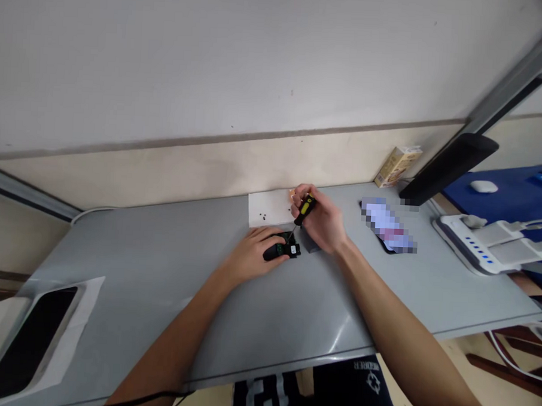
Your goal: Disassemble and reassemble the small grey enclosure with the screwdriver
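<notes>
A black device [275,251] with its inside showing lies on the grey desk [161,252]. My left hand [253,253] is closed around it, fingers along its far edge and thumb on the near one. My right hand [317,217] grips a black and yellow screwdriver [305,209], whose tip reaches down into the device. Beyond the hands, a white paper [271,204] holds several tiny dark pieces [262,216]. A dark grey part [311,243] lies under my right hand, partly hidden.
At the right are a phone [389,226], a power strip [485,242] with plugs, a small carton [396,165] and a black upright object [450,166]. A dark tablet-like object [34,342] lies at the left. The wall [186,172] borders the desk's far edge.
</notes>
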`<state>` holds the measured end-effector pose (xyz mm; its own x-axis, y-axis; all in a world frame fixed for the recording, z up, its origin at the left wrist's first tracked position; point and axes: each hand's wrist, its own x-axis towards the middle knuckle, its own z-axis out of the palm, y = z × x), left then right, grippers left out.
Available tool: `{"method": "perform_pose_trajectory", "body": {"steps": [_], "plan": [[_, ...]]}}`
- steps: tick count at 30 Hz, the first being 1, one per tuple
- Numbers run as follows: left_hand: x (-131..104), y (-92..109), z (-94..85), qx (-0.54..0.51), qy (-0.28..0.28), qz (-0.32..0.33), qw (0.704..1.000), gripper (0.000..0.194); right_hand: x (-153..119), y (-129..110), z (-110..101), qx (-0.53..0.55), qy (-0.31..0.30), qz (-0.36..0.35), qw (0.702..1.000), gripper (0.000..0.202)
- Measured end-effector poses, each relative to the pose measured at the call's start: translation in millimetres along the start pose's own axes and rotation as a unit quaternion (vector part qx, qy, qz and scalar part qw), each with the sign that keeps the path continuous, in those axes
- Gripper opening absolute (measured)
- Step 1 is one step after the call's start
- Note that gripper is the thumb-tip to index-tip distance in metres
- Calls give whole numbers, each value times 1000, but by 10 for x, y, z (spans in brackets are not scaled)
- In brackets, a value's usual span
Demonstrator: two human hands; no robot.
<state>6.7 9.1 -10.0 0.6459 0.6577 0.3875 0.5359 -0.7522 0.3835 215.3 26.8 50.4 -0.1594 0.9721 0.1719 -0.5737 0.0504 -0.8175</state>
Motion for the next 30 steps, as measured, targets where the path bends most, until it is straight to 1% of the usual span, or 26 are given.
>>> {"method": "perform_pose_trajectory", "body": {"steps": [2, 6, 9, 11, 14, 16, 19, 22, 26, 28, 30], "plan": [[-3, -8, 5, 1, 0, 0, 1000, 24, -9, 1, -8, 2, 5, -4, 1000, 32], [-1, -5, -6, 1, -6, -1, 1000, 23, -9, 87, -40, -41, 21, -18, 999, 47], [0, 12, -30, 3, -14, -5, 1000, 23, 6, 134, -45, -71, 38, -31, 996, 51], [-2, 21, -41, 7, -16, -5, 1000, 24, 15, 126, -31, -50, 28, -24, 998, 47], [-7, 25, -45, 8, -12, -1, 1000, 25, 14, 77, 4, 10, -3, 9, 1000, 44], [-10, 21, -40, 6, -9, 0, 1000, 26, 3, 52, 22, 28, -3, 22, 999, 37], [-13, 9, -29, 4, -8, 2, 1000, 27, -16, 47, 24, 31, 5, 17, 999, 28], [-15, -4, -20, 4, -10, 3, 1000, 26, -20, 65, 5, 18, 3, 9, 1000, 32], [-3, 8, -21, -4, -12, -7, 1000, 24, 12, 90, -24, -16, 38, -8, 999, 46], [6, 22, -25, -5, -12, -12, 1000, 24, 32, 90, -37, -4, 45, -17, 999, 46], [12, 30, -25, -1, -9, -11, 1000, 24, 46, 77, -48, 26, 35, -14, 999, 45]]}}
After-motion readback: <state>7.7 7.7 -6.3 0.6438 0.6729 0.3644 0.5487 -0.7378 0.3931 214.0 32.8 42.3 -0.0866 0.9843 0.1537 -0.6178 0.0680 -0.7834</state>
